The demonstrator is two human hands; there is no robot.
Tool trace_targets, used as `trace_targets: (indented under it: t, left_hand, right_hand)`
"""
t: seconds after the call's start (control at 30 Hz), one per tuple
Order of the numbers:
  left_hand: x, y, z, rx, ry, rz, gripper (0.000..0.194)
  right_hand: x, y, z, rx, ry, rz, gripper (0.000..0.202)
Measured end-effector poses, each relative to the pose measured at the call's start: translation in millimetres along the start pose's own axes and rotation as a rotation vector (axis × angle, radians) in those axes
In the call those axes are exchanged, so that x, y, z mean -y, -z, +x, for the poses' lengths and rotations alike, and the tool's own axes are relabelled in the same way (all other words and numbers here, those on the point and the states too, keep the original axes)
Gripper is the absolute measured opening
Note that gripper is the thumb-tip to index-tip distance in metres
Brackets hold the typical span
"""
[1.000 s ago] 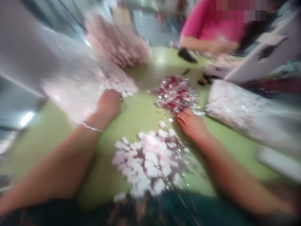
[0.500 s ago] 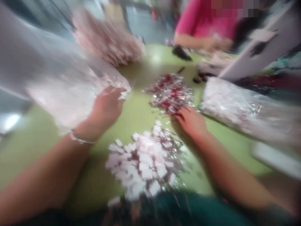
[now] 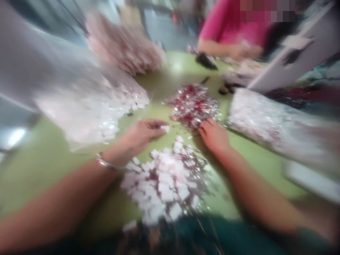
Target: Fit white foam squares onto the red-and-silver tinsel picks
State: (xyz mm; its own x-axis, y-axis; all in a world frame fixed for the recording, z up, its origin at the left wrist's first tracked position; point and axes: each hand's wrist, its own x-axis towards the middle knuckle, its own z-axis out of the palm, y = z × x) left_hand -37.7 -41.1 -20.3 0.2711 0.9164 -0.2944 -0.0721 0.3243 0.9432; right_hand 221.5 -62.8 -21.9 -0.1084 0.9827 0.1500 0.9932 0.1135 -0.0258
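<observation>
My left hand [image 3: 143, 134] pinches a small white tag [image 3: 165, 128] between thumb and fingers, over the green table [image 3: 156, 113]. At the near edge of a heap of shiny silver and red pieces [image 3: 196, 102], my right hand [image 3: 216, 136] has its fingers curled in; blur hides what they grip. Between my forearms lies a pile of white tags [image 3: 164, 173], with thin dark strands and silvery bits among them on its right side. A clear plastic bag [image 3: 79, 113] of small white pieces spreads open to the left of my left hand.
A filled plastic bag [image 3: 265, 117] lies at the right, below an upright white panel [image 3: 289, 53]. A pinkish stack [image 3: 124, 46] stands at the back left. Across the table a person in a pink top [image 3: 228, 24] works with their hands, near a dark object [image 3: 205, 61].
My left hand has moved from the mouth of the left bag toward the right and nearer to me, carrying a white tag. My right hand stays by the shiny heap, shifted slightly.
</observation>
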Motion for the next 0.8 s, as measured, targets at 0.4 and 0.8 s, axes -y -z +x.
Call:
trace_targets:
  t: [0.4, 0.8]
  left_hand:
    - [12.1, 3.6, 4.4, 0.053, -0.025, 0.012, 0.037]
    - [10.9, -10.7, -9.3, 0.187, 0.012, 0.046, 0.038]
  right_hand:
    - [-9.8, 11.5, -6.0, -0.099, 0.175, -0.049, 0.027]
    - [37.6, 17.4, -30.1, -0.352, 0.429, 0.250, 0.022]
